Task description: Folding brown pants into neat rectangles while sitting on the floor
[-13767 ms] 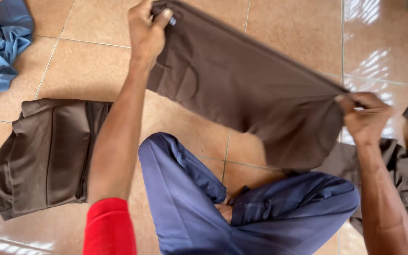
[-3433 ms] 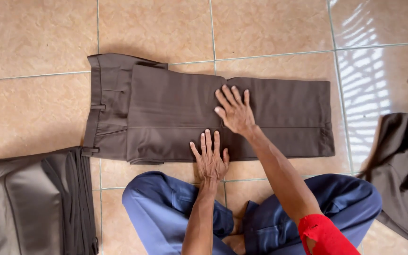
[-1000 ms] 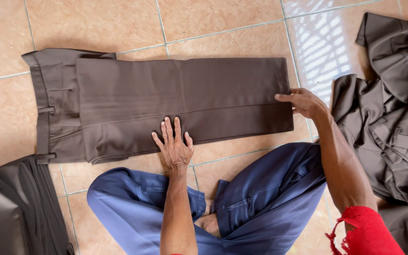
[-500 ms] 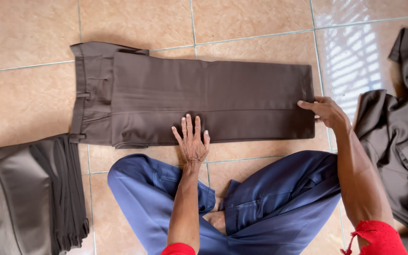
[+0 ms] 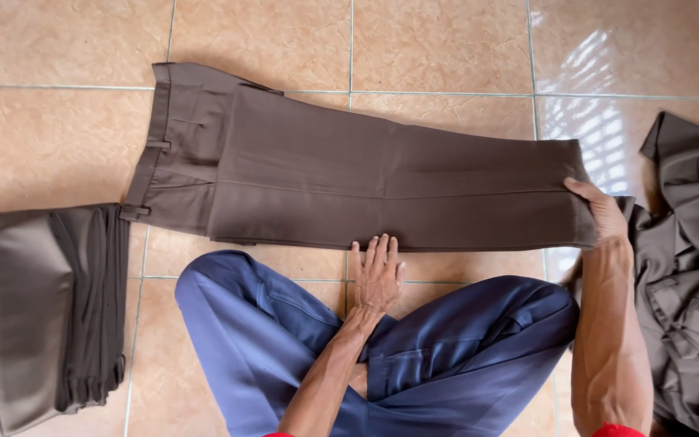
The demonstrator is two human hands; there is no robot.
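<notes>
One flat trousers [image 5: 366, 190]; one folded stack [image 5: 38, 311]; unfolded heap [image 5: 689, 275], count unclear.

Left hand [image 5: 379, 273] flat, palm down, fingers spread, arm extended forward. Right hand [image 5: 604, 214] reaching out, fingers curled, forearm straight.

Bright, even daylight. Glare patches shine on the glossy floor [image 5: 600, 105] tiles just beyond the right grip [image 5: 604, 214]. Shadows are soft and faint. The picture is sharp, with no visible blur.
</notes>
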